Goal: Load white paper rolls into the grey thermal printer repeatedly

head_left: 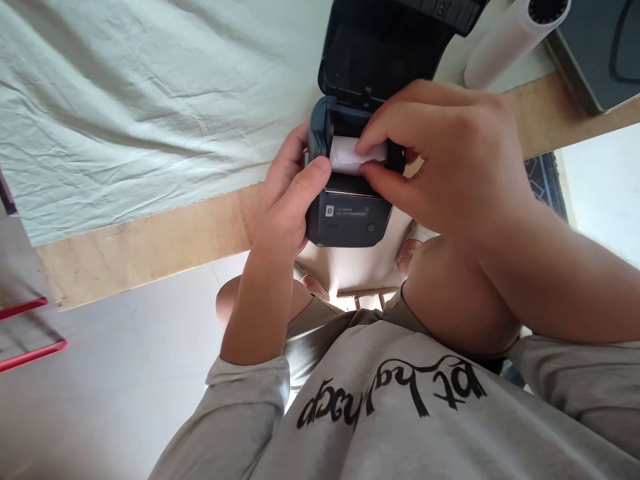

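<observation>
A small dark label printer (345, 230) is held up near the table edge, its black lid (380, 53) swung back. My left hand (293, 193) wraps round the printer's left side, the thumb lying over its rim by the paper bay. Inside the bay sits a white paper roll (345, 155). My right hand (450, 153) reaches in from the right, thumb and forefinger pinching the roll. Its other fingers are partly hidden behind the printer. On the front face are a printed sticker and a round power button (371, 228).
A pale green cloth (150, 100) covers the table, with a bare wooden edge (150, 233) along the front. At the back right are a white cylinder (510, 47) and a dark flat panel (600, 53). Red-edged shelves or frames (35, 353) stand at the left.
</observation>
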A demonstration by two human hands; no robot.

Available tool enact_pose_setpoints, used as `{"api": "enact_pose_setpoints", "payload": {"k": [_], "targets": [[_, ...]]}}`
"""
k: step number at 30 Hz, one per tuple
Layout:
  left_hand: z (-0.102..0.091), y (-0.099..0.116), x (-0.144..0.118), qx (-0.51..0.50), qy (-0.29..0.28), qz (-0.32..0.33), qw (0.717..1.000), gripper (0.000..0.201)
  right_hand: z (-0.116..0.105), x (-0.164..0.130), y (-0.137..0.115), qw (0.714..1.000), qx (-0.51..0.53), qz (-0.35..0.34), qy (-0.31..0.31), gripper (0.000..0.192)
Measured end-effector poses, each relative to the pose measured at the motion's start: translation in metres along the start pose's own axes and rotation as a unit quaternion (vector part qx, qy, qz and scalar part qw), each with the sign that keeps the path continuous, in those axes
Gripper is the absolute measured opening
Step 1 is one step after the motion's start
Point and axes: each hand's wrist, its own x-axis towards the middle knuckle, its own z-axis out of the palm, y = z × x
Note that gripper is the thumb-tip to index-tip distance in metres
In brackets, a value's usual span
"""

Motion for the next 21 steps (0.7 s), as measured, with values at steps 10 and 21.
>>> {"api": "enact_pose_setpoints", "payload": {"k": [10, 21], "targets": [[0.008, 0.001, 0.000, -0.003, 0.046, 0.020, 0.999, 0.030, -0.001, -0.002, 0.002, 0.975, 0.096, -0.142, 0.140, 0.021], [-0.007, -0.008, 0.002, 0.032, -0.006, 0.037, 0.999, 0.066, 0.004, -0.002, 0.011, 0.957, 0.131, -0.234, 0.107, 0.022]]}}
